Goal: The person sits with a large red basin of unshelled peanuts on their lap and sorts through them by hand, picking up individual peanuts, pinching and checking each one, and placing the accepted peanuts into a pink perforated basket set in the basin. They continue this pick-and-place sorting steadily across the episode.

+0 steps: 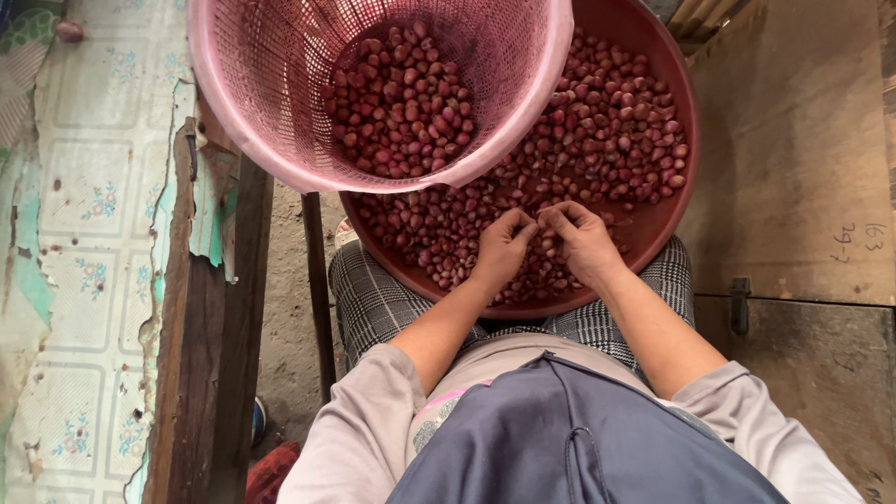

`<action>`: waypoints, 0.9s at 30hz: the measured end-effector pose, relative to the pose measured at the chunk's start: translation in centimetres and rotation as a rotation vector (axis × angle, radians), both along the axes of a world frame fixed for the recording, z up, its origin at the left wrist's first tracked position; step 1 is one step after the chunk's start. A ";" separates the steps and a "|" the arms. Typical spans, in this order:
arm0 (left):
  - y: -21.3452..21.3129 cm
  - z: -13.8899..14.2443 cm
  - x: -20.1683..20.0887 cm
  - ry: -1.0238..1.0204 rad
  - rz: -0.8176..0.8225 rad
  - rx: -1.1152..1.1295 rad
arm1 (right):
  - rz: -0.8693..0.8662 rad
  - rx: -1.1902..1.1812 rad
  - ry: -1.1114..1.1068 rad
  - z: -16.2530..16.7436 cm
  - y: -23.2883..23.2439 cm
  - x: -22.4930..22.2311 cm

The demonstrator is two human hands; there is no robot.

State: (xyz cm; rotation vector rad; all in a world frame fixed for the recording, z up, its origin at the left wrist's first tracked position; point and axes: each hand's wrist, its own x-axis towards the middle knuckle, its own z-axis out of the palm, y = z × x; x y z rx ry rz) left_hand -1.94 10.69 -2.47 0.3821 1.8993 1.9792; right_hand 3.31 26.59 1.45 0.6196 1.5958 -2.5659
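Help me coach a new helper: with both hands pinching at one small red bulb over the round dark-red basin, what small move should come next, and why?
Probably finish working that one small red bulb, then drop it into the pink mesh basket. The left hand and right hand meet fingertip to fingertip over the round dark-red basin, and the basket already holds similar bulbs. Whether they are peeled is unclear.

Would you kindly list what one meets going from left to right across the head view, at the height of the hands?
Worn floral sheet → wooden plank → left hand → right hand → wooden board.
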 end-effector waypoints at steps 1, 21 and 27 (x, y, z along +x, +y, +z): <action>0.2 -0.1 0.0 -0.005 0.008 0.003 | -0.014 -0.007 -0.012 0.0 0.2 0.0; -0.2 -2.6 -0.8 -1.052 0.048 0.509 | -0.199 1.512 0.277 7.2 6.7 -0.8; -0.1 -3.1 -1.0 -0.964 0.050 0.380 | 0.237 1.648 -0.045 2.1 10.9 0.3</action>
